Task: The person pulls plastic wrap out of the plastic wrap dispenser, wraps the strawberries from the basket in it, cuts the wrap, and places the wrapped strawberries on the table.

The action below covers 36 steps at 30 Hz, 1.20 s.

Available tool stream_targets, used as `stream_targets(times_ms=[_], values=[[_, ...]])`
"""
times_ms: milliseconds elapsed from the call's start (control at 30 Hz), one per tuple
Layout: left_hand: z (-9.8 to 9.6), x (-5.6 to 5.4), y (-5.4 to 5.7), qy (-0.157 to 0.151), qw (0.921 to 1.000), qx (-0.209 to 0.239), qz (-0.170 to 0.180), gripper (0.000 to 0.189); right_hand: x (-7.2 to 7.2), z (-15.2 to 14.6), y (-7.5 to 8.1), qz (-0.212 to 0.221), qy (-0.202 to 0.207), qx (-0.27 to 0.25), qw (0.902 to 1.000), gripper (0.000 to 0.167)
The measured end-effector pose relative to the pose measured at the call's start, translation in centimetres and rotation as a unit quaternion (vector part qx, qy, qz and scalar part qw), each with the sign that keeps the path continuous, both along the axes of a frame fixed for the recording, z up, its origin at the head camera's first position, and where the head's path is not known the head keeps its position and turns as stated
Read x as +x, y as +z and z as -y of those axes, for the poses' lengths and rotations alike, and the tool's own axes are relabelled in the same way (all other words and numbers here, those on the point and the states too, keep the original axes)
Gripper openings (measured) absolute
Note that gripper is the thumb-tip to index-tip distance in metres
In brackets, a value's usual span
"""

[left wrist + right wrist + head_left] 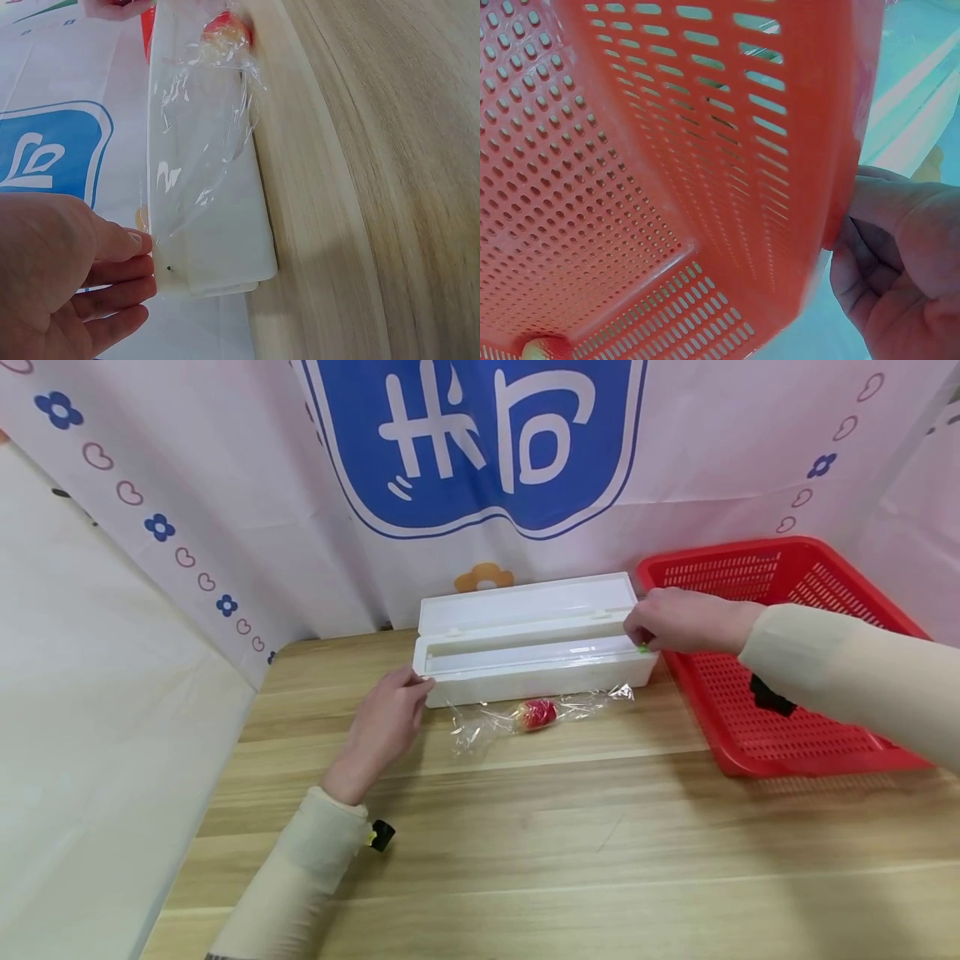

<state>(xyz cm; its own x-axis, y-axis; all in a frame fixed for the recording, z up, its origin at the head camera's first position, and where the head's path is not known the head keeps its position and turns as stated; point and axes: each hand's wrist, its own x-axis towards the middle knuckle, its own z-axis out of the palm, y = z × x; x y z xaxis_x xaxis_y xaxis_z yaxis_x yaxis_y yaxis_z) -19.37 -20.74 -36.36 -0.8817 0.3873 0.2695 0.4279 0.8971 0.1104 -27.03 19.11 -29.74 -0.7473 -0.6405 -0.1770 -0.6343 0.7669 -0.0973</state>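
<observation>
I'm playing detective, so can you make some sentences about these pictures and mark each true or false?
1. The red basket stands right of the white box. True.
2. The left hand is inside the basket. False: it is by the box's left end.
3. A red fruit lies in front of the box. True.
4. The box's lid is shut. False: the lid is open.
5. Clear plastic shows on both sides of that fruit. True.

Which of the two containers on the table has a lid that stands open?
The white box: its white lid stands raised along the back edge. The red basket has perforated walls and shows no lid.
</observation>
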Motion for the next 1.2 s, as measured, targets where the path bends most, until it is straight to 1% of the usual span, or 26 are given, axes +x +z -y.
stream_targets(times_ms=[233, 300, 367, 433, 533, 633, 700, 867, 967, 1067, 1200], values=[[0.2, 0.0, 0.1, -0.004, 0.9999, 0.009, 0.008, 0.029, 0.0, 0.2, 0.4, -0.002, 0.005, 0.015, 0.9999, 0.018], [0.2, 0.0, 0.1, -0.005, 0.9999, 0.012, 0.008, 0.029, 0.2, 0.4, 0.7, -0.009, 0.004, 0.015, 0.9998, 0.022], [0.2, 0.0, 0.1, -0.008, 0.9999, 0.013, 0.006, 0.029, 0.8, 1.0, 1.1, -0.014, 0.006, 0.014, 0.9998, 0.024], [0.3, 0.0, 0.0, -0.01, 0.9998, 0.016, 0.002, 0.028, 1.6, 1.9, 1.5, -0.023, 0.011, 0.01, 0.9996, 0.024], [0.3, 0.0, -0.1, -0.009, 0.9997, 0.02, -0.001, 0.028, 3.4, 3.5, 1.8, -0.037, 0.023, -0.003, 0.999, 0.022], [0.4, -0.1, -0.1, -0.01, 0.9997, 0.023, -0.001, 0.028, 5.6, 5.5, 1.7, -0.05, 0.035, -0.032, 0.9976, 0.021], [0.4, -0.1, -0.1, -0.013, 0.9996, 0.026, -0.002, 0.028, 7.2, 6.8, 1.5, -0.048, 0.04, -0.052, 0.9967, 0.021], [0.5, -0.2, -0.2, -0.016, 0.9993, 0.033, -0.009, 0.028, 10.9, 10.2, 0.6, -0.028, 0.055, -0.097, 0.9934, 0.025], [0.4, -0.2, -0.2, -0.018, 0.9992, 0.035, -0.005, 0.028, 12.2, 11.5, -0.6, -0.034, 0.046, -0.128, 0.9901, 0.023], [0.3, -0.1, -0.1, -0.017, 0.9992, 0.036, 0.001, 0.029, 12.5, 12.3, -2.2, -0.051, 0.015, -0.159, 0.9858, 0.022], [0.2, -0.1, -0.1, -0.013, 0.9993, 0.036, 0.002, 0.029, 12.0, 12.7, -4.5, -0.067, -0.04, -0.205, 0.9757, 0.027]])
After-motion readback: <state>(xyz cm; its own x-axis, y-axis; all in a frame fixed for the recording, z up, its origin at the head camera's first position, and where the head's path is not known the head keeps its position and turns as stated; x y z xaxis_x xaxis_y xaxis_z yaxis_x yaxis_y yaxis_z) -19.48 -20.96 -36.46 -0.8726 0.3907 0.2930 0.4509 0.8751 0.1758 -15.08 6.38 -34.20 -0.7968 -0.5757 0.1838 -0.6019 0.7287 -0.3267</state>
